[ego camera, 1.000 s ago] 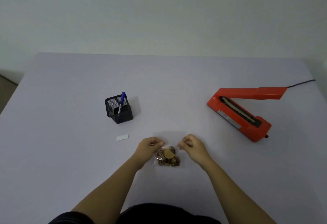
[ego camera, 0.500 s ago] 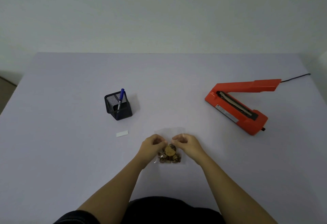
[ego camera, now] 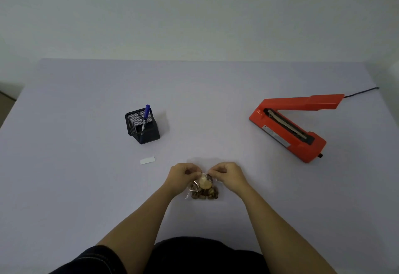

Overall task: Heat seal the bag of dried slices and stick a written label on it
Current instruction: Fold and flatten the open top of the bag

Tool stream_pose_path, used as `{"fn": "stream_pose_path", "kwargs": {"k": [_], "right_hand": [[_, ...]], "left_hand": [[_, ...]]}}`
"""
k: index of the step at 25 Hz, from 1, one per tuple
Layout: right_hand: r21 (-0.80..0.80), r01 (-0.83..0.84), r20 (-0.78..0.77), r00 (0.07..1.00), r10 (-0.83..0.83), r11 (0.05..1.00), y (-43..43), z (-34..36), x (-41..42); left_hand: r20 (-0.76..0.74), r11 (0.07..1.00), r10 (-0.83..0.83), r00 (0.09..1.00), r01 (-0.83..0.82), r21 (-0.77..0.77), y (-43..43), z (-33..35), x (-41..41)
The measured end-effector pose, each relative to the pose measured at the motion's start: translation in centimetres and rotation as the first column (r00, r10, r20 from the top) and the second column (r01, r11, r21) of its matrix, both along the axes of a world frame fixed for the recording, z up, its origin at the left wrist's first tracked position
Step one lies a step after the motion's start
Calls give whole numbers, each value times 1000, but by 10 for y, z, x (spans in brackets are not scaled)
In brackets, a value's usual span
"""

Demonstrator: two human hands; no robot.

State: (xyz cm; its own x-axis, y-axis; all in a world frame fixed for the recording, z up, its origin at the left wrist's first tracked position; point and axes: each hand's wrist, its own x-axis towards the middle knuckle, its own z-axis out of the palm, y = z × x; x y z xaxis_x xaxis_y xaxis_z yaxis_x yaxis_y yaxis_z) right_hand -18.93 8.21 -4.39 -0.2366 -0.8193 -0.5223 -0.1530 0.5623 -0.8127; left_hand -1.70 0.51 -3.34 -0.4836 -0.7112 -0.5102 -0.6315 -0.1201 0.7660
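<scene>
Lilac table (ego camera: 86,187); bag of dried slices (ego camera: 204,191) in pinch of left hand (ego camera: 181,176) and right hand (ego camera: 228,175).

Both forearms reach forward, left hand (ego camera: 182,173) and right hand (ego camera: 228,173) close together, fingers curled, pinching the bag (ego camera: 204,192).

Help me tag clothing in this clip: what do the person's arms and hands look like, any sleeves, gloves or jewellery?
The left hand and right hand wear no gloves, and I can make out no watch or rings. The left forearm and right forearm are bare. Dark fabric with a stitched seam, seemingly a sleeve, covers the left upper arm.
</scene>
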Motion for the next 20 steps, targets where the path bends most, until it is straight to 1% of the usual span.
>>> {"fn": "stream_pose_path", "kwargs": {"k": [3,7,9,11,13,16,18,20], "right_hand": [[-18,-12,6,1000,12,1000,1,-1,-1],[-24,-14,32,999,15,1000,4,-5,0],[4,-3,59,998,3,1000,6,-9,1],[59,19,106,994,-25,998,8,-12,2],[116,71,172,981,-90,991,9,-14,5],[164,211,241,938,-247,963,11,-11,9],[172,298,243,911,-334,939,12,-10,12],[156,354,202,903,-380,922,11,-9,16]], "left_hand": [[10,998,-55,998,55,-12,-4,-1,4],[2,997,-76,997,76,4,-3,-1,7],[6,997,-65,998,65,28,-1,-3,8],[-1,997,-9,1000,9,76,2,-7,9],[-9,991,53,999,-52,120,6,-7,9],[-26,983,112,993,-107,150,9,-6,8],[-5,986,111,994,-109,127,10,-5,7],[59,994,94,994,-97,57,11,-4,3]]}}
